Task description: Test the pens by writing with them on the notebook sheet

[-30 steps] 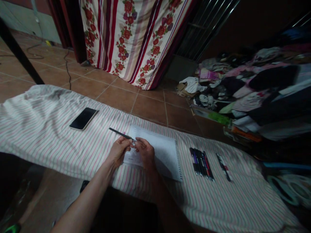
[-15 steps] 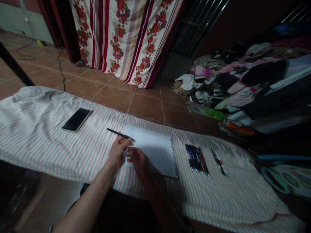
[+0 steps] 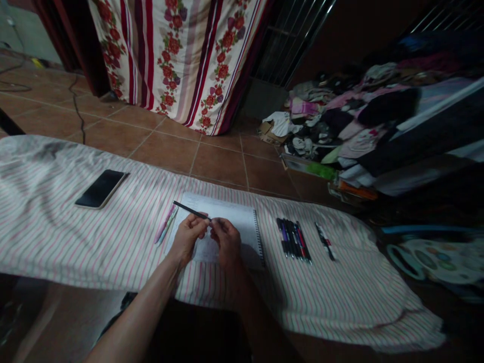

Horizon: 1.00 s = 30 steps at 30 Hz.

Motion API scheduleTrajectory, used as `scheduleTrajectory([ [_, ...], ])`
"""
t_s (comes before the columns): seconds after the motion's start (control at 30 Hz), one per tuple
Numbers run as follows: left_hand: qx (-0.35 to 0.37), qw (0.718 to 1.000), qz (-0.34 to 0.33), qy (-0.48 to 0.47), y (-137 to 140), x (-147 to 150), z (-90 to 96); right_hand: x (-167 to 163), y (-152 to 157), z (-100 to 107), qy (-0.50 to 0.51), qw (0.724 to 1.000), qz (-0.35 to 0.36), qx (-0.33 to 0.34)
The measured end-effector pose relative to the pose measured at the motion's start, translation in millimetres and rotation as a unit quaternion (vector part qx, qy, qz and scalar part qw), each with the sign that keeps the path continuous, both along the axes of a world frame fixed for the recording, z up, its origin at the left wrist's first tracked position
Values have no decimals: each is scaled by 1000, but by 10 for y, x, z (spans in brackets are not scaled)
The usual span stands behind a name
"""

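Observation:
A thin black pen (image 3: pixel 188 208) slants over the spiral notebook (image 3: pixel 245 219), its far end pointing up and to the left. My left hand (image 3: pixel 186 237) is closed around its lower part. At the pen's near end, the fingertips of my right hand (image 3: pixel 229 242) pinch together on it, almost touching the left fingers; the tip itself is hidden. Writing marks the open page, and both hands cover part of it. Along the notebook's left edge lie a pink pen (image 3: pixel 163 225) and a light-blue pen (image 3: pixel 166 228).
A phone (image 3: pixel 102 188) lies on the striped cloth (image 3: pixel 139 227) at left. Right of the notebook are a row of several pens (image 3: pixel 294 241) and a separate pen or marker (image 3: pixel 325 241). Beyond the table stand a floral curtain (image 3: pixel 170 60) and heaped clothes (image 3: pixel 351 116).
My right hand has come up to the pen and closed on its near end. The pen has shifted with the left hand. The pink and light-blue pens are now visible. The view has shifted.

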<state>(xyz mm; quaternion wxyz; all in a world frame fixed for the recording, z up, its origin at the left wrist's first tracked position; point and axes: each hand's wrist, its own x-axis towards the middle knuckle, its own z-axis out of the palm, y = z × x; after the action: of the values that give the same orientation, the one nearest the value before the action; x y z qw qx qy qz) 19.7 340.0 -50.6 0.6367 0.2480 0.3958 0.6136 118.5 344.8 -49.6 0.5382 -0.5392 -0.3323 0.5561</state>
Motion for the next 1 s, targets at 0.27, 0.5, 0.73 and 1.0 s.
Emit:
scheduleTrajectory([
  [0.27, 7, 999, 2, 35, 19, 116, -62, 163, 6, 0, 44, 998, -18, -29],
  [0.5, 12, 995, 14, 93, 14, 186, -21, 203, -3, -24, 67, 996, -23, -45],
  [0.73, -37, 995, 54, 70, 21, 255, -30, 185, 44, -71, 74, 997, -22, 6],
  [1.0, -51, 997, 66, 1, 47, 245, -43, 202, -3, 45, 117, 993, 13, -12],
])
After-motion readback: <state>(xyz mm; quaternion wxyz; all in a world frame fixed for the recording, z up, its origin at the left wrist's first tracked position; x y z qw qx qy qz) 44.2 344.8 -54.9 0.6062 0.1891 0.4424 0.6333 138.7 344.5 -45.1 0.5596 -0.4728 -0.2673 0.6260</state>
